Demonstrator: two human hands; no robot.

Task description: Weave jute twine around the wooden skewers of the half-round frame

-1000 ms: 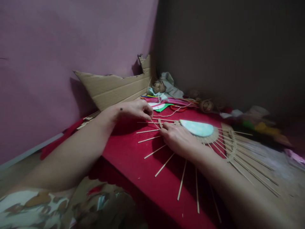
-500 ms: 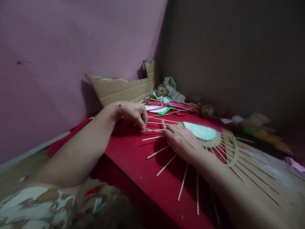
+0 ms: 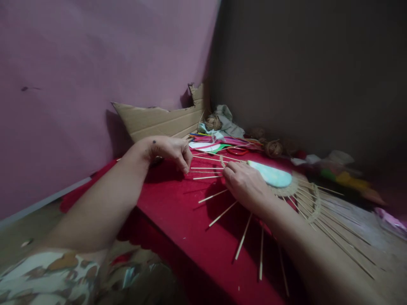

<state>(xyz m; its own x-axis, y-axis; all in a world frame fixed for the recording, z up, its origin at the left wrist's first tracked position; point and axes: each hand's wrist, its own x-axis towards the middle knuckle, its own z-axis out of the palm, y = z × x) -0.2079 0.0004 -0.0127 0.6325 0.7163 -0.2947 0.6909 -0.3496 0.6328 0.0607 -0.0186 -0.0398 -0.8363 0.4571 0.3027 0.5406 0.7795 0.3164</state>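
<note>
A half-round craft piece with thin sticks (image 3: 243,237) fanning outward lies on the red cloth (image 3: 178,216). Its centre is a pale blue-green half disc (image 3: 271,173) edged with braided twine, and an outer twine band (image 3: 315,203) crosses the sticks at the right. My left hand (image 3: 179,155) is pinched just beyond the tips of the left sticks; a thin strand seems to run from its fingers toward the piece. My right hand (image 3: 243,182) presses on the left part of the piece, fingers closed around the sticks and twine band, its fingertips partly hidden.
Torn cardboard (image 3: 159,120) leans against the pink wall. Behind the piece lie twine balls (image 3: 273,148), grey cloth (image 3: 227,120), coloured strips (image 3: 235,142) and red-handled scissors (image 3: 237,151). Blurred yellow and pink items sit at the right. The near table edge runs diagonally below my left arm.
The piece and my right hand have shifted slightly right in view. My left hand has moved slightly left, still pinched, and the left stick tips now stand a little apart from it.
</note>
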